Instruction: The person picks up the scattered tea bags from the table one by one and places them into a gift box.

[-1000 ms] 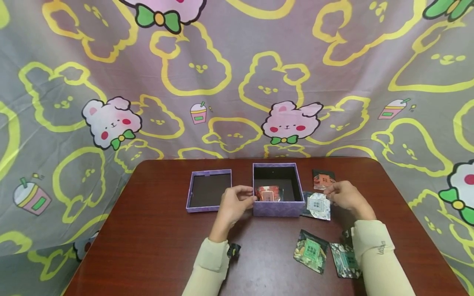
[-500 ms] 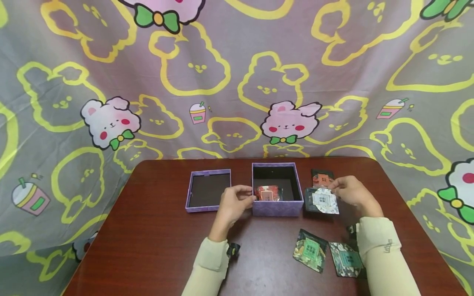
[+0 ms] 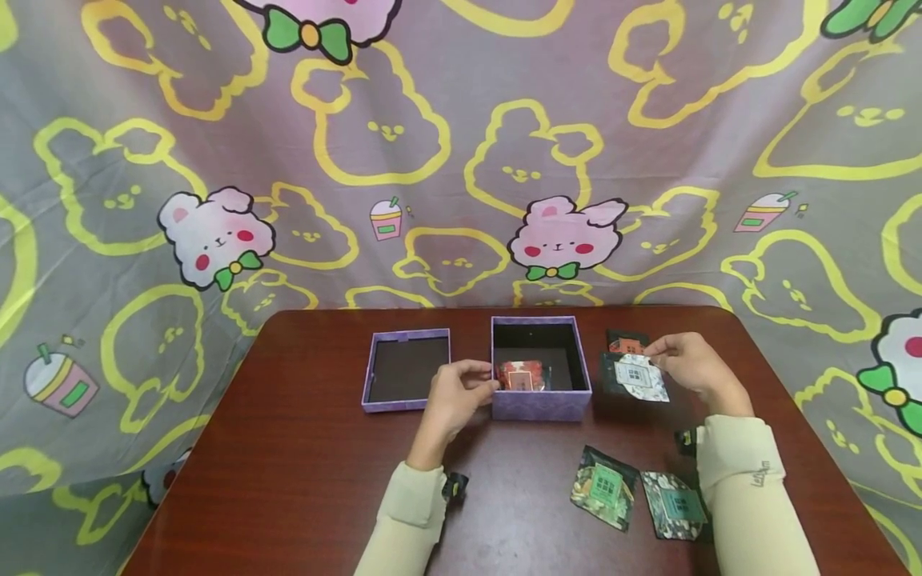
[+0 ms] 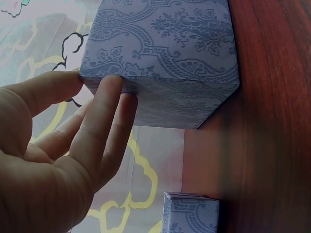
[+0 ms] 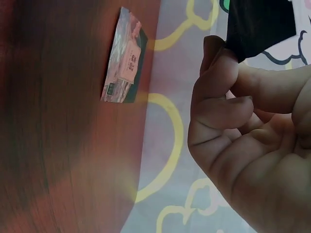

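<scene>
The right hand (image 3: 693, 366) pinches a black-and-white sachet (image 3: 637, 378) by its corner, while the left hand's (image 3: 455, 394) loosely extended grip touches the purple box (image 3: 542, 406), seemingly steadying it.

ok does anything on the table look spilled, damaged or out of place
Nothing looks spilled or damaged that I can see. The one untidy spot is the green packet and the grey-green packet beside it: they lie on the table at different angles, out of line with the box.
</scene>
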The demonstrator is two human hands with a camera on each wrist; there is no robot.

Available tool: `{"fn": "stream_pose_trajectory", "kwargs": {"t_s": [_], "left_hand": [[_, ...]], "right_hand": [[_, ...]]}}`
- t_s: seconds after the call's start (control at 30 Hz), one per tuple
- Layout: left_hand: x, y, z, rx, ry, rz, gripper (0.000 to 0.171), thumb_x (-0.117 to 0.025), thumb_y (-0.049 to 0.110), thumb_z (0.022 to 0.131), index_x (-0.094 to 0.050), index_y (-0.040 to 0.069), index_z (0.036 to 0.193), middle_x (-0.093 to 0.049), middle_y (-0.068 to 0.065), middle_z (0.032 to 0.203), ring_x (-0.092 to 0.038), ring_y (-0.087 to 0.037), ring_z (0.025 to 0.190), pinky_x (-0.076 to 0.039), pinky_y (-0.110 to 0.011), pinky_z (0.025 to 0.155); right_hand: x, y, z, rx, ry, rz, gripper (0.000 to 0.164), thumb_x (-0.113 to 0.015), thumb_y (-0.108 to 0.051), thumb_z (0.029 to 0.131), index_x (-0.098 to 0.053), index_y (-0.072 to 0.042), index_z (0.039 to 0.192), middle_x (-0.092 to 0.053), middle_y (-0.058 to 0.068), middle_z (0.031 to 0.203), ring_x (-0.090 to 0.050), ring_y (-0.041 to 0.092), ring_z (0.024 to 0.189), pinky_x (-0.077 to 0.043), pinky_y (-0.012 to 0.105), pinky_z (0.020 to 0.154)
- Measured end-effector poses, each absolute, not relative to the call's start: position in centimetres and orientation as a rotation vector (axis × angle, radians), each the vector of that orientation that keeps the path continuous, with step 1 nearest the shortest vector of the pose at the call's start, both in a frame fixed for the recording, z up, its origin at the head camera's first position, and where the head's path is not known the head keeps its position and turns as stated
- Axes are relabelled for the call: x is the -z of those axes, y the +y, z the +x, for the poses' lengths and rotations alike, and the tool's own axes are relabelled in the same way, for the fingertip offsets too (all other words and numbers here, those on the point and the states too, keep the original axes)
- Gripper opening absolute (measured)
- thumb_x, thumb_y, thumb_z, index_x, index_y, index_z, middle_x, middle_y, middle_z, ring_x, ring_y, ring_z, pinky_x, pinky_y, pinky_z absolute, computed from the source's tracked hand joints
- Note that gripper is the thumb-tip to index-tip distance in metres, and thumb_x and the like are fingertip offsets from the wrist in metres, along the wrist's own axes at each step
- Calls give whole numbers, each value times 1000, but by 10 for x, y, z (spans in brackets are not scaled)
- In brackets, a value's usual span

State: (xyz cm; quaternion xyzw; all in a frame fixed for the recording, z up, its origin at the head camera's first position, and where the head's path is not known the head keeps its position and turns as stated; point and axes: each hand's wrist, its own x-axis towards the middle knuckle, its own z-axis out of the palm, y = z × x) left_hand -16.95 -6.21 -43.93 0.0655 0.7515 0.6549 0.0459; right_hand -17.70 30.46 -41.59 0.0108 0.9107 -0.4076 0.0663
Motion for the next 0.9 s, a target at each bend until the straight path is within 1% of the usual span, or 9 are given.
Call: {"fn": "stream_pose_trajectory", "kwargs": {"t_s": [0.1, 0.2, 0.3, 0.47, 0.73, 0.9], "left_hand": [[439, -63, -169, -2003, 2284, 204, 26, -72, 1, 77, -64, -4, 102, -64, -19, 94, -66, -17, 77, -56, -28, 60], [439, -63, -169, -2003, 2277, 203, 24, -72, 2, 77, -65, 0, 100, -65, -16, 92, -66, -17, 77, -56, -29, 61], [439, -64, -169, -2005, 2275, 200, 24, -72, 3, 77, -66, 1, 100, -65, -13, 89, -66, -18, 76, -56, -29, 61], [440, -65, -168, -2000, 2277, 193, 24, -73, 4, 77, -66, 2, 100, -65, -9, 88, -65, -17, 76, -56, -29, 61], [438, -64, -168, -1994, 2283, 195, 24, -71, 2, 77, -65, 0, 100, -65, -10, 88, -65, -18, 76, -56, -29, 60], [439, -64, -168, -1998, 2273, 189, 26, -71, 1, 77, -64, -2, 102, -65, -10, 88, -66, -18, 77, -56, -29, 61]], "right_hand": [[412, 303, -177, 1223, 2743, 47, 18, -48, -1, 90, -60, 7, 101, -58, 21, 97, -56, 28, 84, -50, 34, 65], [410, 302, -177, 1212, 2749, 54, 19, -47, -1, 90, -60, 7, 101, -58, 20, 95, -55, 28, 82, -50, 33, 64], [409, 302, -178, 1220, 2756, 55, 19, -46, -2, 90, -60, 7, 101, -58, 19, 94, -55, 27, 80, -50, 35, 64], [409, 300, -180, 1227, 2761, 51, 19, -47, -2, 90, -60, 7, 100, -59, 18, 92, -55, 26, 78, -50, 38, 64], [403, 298, -182, 1192, 2790, 30, 18, -48, -3, 90, -61, 5, 99, -60, 17, 92, -55, 26, 78, -49, 33, 62], [395, 295, -185, 1175, 2813, 14, 17, -50, -5, 90, -62, 3, 99, -59, 17, 94, -55, 27, 81, -48, 32, 64]]}}
